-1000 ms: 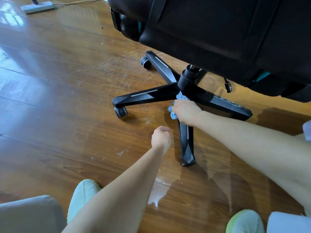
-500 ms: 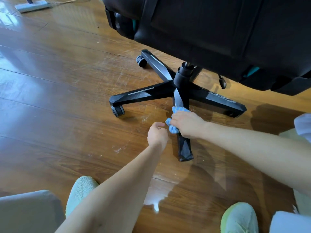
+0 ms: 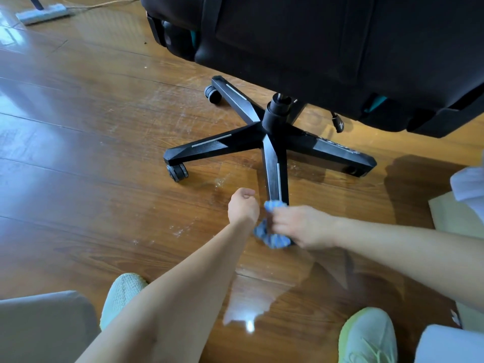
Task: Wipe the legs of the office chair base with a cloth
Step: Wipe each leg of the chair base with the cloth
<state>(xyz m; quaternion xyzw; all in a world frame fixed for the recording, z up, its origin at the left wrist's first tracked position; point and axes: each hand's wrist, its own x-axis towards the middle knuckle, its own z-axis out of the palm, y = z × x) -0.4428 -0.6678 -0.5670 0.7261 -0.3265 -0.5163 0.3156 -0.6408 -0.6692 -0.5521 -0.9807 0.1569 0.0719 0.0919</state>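
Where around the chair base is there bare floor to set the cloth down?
Bare floor lies left of the left leg and its caster, and in the wedge between that leg and the near leg. It is crowded at the near leg's tip, where the right hand holds the cloth beside the left hand.

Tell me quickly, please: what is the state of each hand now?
Left hand: closed in a loose fist, holding nothing.
Right hand: closed on the blue cloth.

cloth [image 3: 272, 238] on near leg [image 3: 275, 174] tip
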